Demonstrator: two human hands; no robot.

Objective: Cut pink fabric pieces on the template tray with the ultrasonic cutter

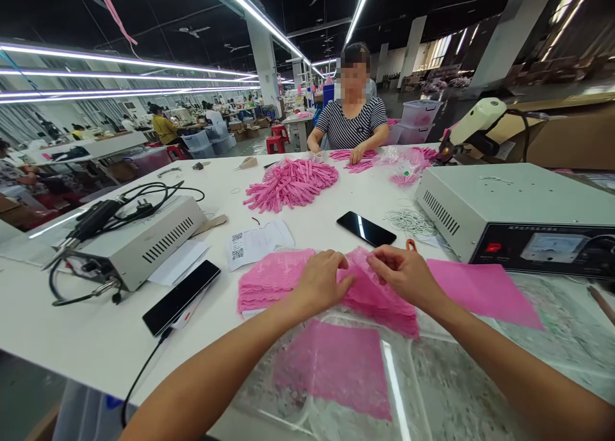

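Two stacks of pink lace fabric pieces lie side by side in front of me: the left stack (269, 277) and the right stack (389, 309). My left hand (323, 279) rests between them, fingers curved and thumb apart, with nothing visibly gripped. At the top of the right stack, my right hand (406, 275) pinches the edge of a thin pink lace piece (361, 260) between thumb and fingertips. Nearer to me, a flat pink fabric piece (343, 367) lies on a clear plastic sheet (355, 425). Another pink piece (483, 293) is spread to the right.
Black phones lie at centre (366, 228) and left (181, 297). Grey machine boxes flank me, left (158, 242) and right (519, 191), the left one with a black handheld tool (98, 218). Across the table a person (353, 117) handles pink strips beside a heap (293, 184).
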